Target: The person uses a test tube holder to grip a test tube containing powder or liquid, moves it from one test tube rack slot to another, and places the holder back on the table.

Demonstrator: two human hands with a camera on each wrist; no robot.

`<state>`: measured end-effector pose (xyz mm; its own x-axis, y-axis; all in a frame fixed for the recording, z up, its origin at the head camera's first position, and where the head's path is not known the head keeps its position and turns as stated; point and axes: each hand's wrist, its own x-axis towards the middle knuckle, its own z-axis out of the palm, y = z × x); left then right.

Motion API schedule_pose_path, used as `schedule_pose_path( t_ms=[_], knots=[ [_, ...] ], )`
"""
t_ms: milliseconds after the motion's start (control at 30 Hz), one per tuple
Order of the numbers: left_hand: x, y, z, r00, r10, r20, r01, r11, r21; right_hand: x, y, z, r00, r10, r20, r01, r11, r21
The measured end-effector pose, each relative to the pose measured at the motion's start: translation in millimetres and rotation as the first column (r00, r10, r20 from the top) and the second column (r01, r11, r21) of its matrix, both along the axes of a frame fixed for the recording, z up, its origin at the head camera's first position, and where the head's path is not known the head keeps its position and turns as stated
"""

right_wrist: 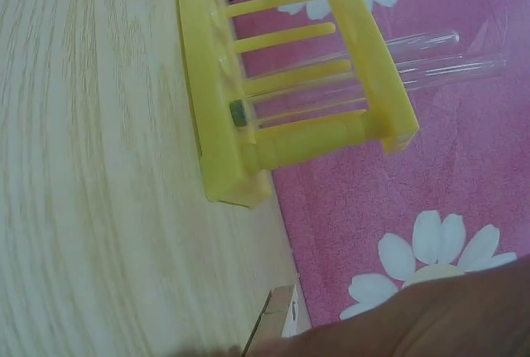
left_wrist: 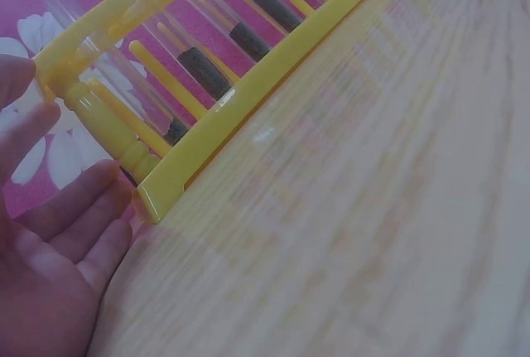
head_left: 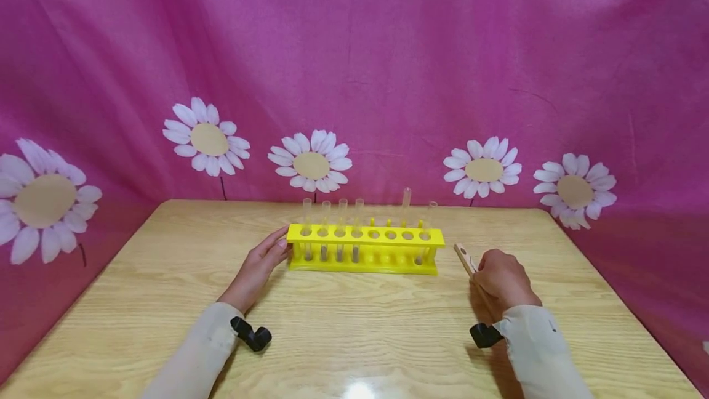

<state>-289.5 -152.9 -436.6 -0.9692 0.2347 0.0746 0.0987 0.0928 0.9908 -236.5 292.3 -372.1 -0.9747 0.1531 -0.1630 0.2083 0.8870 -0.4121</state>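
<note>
A yellow test tube rack stands on the table, with several glass test tubes in its holes. Dark material lies in the bottoms of the tubes. My left hand touches the rack's left end, its lower fingers nearly straight against the end post and base. To the right of the rack, my right hand grips a wooden test tube holder, its front end pointing forward and left. Most of that hand's fingers are hidden under its back.
Behind the rack's right part, one tube stands higher than the others, its closed end up. Drying pegs line the rack's back. The wooden table reaches to a pink flowered curtain behind and at both sides.
</note>
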Motion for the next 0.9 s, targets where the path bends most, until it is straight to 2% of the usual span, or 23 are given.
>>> schedule_pose_path(
  t_ms=[200,500,633,767,833,900],
  knots=[
    [1.0,-4,1.3,1.000,0.001,-0.020,-0.001,1.000,0.001,-2.6,-2,-0.4,1.000,0.013,-0.008,-0.013,1.000,-0.006],
    [-3.8,-4,11.0,0.999,-0.011,-0.045,0.012,1.000,0.020,-5.2,-5,9.3,0.999,0.019,-0.042,-0.017,0.999,0.037],
    [-5.9,-1,15.0,0.999,-0.021,-0.038,0.023,0.999,0.045,-4.1,-5,12.2,1.000,-0.002,-0.018,0.003,0.999,0.036],
    [-4.6,1,21.0,0.999,-0.031,-0.010,0.032,0.994,0.105,0.6,-2,13.8,0.999,-0.020,0.047,0.019,1.000,0.009],
    [-1.3,0,26.8,1.000,-0.025,-0.001,0.025,0.995,0.093,4.6,-1,14.8,0.996,-0.021,0.084,0.020,1.000,0.001],
    [2.6,0,35.5,1.000,-0.016,-0.026,0.017,0.999,0.029,8.4,-1,17.7,0.996,-0.009,0.092,0.008,1.000,0.013]
  ],
)
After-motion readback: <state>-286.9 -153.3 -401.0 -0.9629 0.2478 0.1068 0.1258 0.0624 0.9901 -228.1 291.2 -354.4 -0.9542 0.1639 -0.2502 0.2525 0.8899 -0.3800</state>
